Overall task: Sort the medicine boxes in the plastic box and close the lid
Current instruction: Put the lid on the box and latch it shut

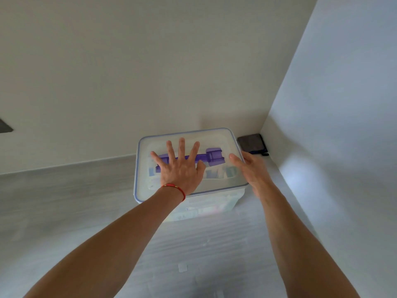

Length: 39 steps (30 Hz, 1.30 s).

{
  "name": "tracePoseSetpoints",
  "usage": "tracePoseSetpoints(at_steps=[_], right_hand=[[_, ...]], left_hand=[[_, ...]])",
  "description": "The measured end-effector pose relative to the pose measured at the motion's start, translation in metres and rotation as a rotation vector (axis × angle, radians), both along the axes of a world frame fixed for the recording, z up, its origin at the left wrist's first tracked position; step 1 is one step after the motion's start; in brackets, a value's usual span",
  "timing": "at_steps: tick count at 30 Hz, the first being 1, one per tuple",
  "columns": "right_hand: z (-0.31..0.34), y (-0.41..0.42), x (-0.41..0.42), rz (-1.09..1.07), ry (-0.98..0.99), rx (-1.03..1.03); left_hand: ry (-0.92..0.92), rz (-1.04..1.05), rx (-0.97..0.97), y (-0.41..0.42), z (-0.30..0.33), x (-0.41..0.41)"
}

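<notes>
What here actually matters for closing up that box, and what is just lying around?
Part of the job:
- plastic box with medicine boxes dimly visible inside
- lid with purple handle
- left hand, flat on the lid
- right hand, at the lid's right edge

Just lying about:
- dark pouch in the corner behind the box
- small pale scrap on the near surface

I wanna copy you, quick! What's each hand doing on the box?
Left hand: open, flat on the lid, fingers spread over the purple handle.
Right hand: open, at the lid's right edge, gripping nothing clearly.
</notes>
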State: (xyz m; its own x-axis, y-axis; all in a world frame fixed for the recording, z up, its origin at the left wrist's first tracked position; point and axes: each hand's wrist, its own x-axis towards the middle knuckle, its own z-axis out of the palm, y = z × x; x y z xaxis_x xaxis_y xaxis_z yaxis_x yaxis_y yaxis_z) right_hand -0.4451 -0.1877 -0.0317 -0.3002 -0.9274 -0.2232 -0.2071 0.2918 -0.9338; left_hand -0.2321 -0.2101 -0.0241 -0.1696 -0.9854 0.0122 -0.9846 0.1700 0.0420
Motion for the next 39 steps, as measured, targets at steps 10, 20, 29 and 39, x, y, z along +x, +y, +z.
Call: tracePoseSetpoints(at_steps=[10,20,29,39], right_hand=[[-0.007,0.041,0.011,0.252,0.506,-0.292],[-0.02,0.056,-0.007,0.58,1.188,-0.458],[-0.036,0.064,0.004,0.374,1.219,-0.639],[-0.041,0.064,0.007,0.353,1.048,-0.609]], left_hand=[[0.291,-0.251,0.174,0.01,0.011,0.05],[0.109,-0.509,0.13,0.037,0.0,0.107],[0.136,-0.495,0.097,0.042,-0.001,0.105],[0.114,-0.498,-0.052,0.046,-0.01,0.102]])
